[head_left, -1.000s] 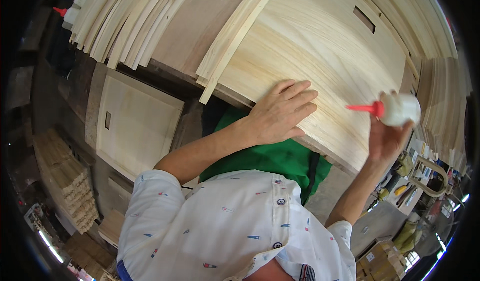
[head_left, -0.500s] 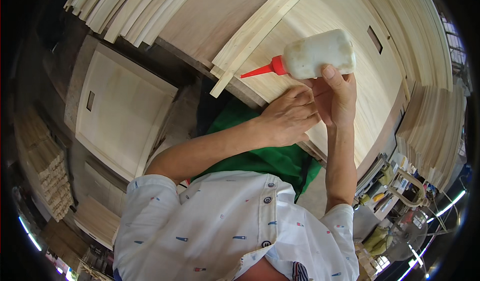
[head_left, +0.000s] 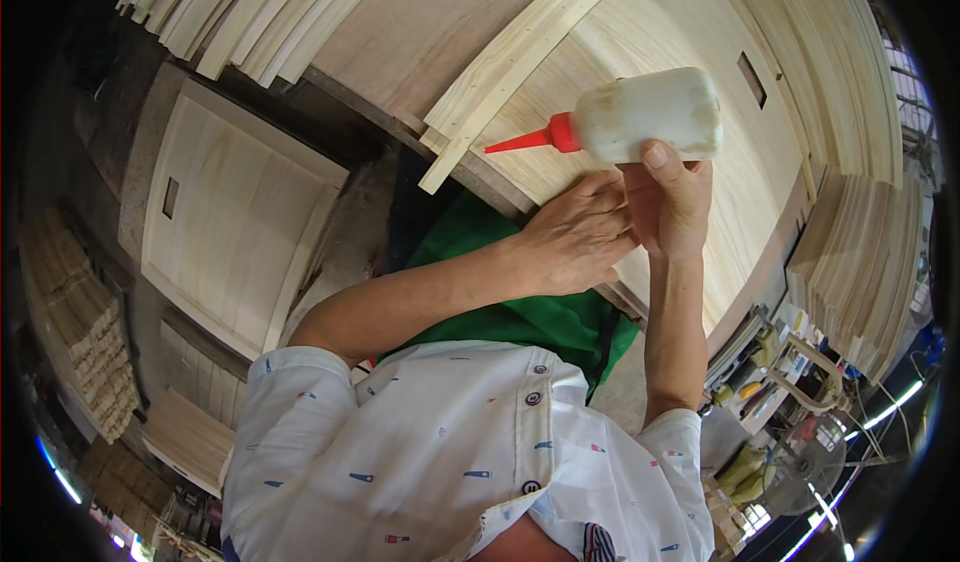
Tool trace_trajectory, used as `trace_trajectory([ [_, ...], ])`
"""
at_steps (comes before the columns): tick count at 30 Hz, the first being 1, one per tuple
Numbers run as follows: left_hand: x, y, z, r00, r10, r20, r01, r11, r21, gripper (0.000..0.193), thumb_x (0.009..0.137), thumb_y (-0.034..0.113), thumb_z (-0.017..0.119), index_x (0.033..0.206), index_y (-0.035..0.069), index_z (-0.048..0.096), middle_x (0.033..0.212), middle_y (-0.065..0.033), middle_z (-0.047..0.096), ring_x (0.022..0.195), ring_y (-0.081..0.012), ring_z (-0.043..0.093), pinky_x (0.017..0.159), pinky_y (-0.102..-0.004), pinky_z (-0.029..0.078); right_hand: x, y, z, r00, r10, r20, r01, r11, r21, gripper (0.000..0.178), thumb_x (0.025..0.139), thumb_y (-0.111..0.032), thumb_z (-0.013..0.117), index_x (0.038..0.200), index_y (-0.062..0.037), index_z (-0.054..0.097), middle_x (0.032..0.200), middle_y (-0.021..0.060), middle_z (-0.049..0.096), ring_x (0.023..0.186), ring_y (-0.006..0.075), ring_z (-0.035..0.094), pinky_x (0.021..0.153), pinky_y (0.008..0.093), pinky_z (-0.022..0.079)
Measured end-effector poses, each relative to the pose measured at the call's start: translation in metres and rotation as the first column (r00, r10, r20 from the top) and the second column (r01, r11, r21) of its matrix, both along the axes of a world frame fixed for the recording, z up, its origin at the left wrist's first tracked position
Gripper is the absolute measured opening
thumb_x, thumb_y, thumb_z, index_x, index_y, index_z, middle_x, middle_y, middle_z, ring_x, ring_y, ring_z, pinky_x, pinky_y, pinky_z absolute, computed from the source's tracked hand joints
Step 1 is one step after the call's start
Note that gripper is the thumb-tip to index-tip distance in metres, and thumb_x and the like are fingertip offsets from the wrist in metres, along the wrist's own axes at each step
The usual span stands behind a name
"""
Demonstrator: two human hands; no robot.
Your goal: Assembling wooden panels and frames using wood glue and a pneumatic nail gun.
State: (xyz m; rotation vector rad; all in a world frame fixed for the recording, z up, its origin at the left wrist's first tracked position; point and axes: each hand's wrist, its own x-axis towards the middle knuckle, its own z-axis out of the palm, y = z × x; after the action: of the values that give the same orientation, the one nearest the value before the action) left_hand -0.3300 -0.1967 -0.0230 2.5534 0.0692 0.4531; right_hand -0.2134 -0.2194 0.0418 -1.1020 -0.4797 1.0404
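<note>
My right hand (head_left: 678, 197) grips a cloudy white squeeze glue bottle (head_left: 650, 112) from below, the thumb on its side. The bottle lies nearly level above a pale wooden panel (head_left: 740, 192), and its red cone nozzle (head_left: 520, 141) points left. Beside my right palm is my left hand (head_left: 580, 232), back upward, over the panel's near edge. Its fingers are curled and close together, with the tips partly hidden; what they hold, if anything, does not show. Left of the nozzle, a narrow wooden strip (head_left: 470, 147) lies across the panel and overhangs its near edge.
Stacked wooden strips (head_left: 250, 17) stand at the upper left, with more stacked boards (head_left: 860, 262) at the right. A framed wooden panel (head_left: 230, 222) with a slot sits at the left. Tools and a fan (head_left: 805, 462) are at the lower right. Green cloth (head_left: 480, 242) covers my lap.
The bottle has shifted slightly right and tipped a little nearer to level in my right hand. My left hand stays almost where it was. The view has shifted slightly.
</note>
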Motion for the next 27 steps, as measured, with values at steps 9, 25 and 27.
trace_trajectory([
  [9, 0.0, 0.001, 0.002, 1.0, -0.001, -0.001, 0.001, 0.999, -0.04, 0.056, 0.074, 0.033, 0.07, 0.122, 0.008, 0.057, 0.132, -0.0101, 0.052, 0.132, -0.0249, 0.039, 0.116, -0.0468, 0.017, -0.002, 0.001, -0.002, 1.0, 0.005, 0.005, -0.005, 1.0, 0.009, 0.057, 0.074, -0.002, 0.079, 0.123, 0.002, 0.051, 0.111, 0.0113, 0.061, 0.103, 0.0215, 0.06, 0.091, 0.037, 0.05],
  [25, -0.001, 0.003, 0.003, 1.0, -0.01, -0.003, 0.01, 0.998, -0.07, 0.053, 0.071, 0.029, 0.074, 0.117, 0.009, 0.059, 0.122, -0.0078, 0.054, 0.126, -0.0252, 0.041, 0.11, -0.0451, 0.025, 0.009, 0.007, -0.005, 0.996, 0.047, 0.072, -0.051, 0.997, 0.051, 0.052, 0.075, -0.002, 0.078, 0.122, 0.0004, 0.053, 0.111, 0.0105, 0.062, 0.103, 0.0212, 0.06, 0.091, 0.0371, 0.049],
  [27, -0.001, 0.005, 0.006, 0.999, -0.011, 0.037, 0.014, 0.996, -0.089, 0.055, 0.07, 0.029, 0.075, 0.118, 0.007, 0.059, 0.121, -0.0073, 0.054, 0.127, -0.0255, 0.041, 0.11, -0.044, 0.027, 0.017, 0.008, -0.007, 0.983, 0.082, 0.164, -0.085, 0.996, 0.013, 0.059, 0.079, -0.01, 0.076, 0.129, -0.0028, 0.047, 0.117, 0.0097, 0.058, 0.11, 0.0234, 0.057, 0.095, 0.0427, 0.049],
])
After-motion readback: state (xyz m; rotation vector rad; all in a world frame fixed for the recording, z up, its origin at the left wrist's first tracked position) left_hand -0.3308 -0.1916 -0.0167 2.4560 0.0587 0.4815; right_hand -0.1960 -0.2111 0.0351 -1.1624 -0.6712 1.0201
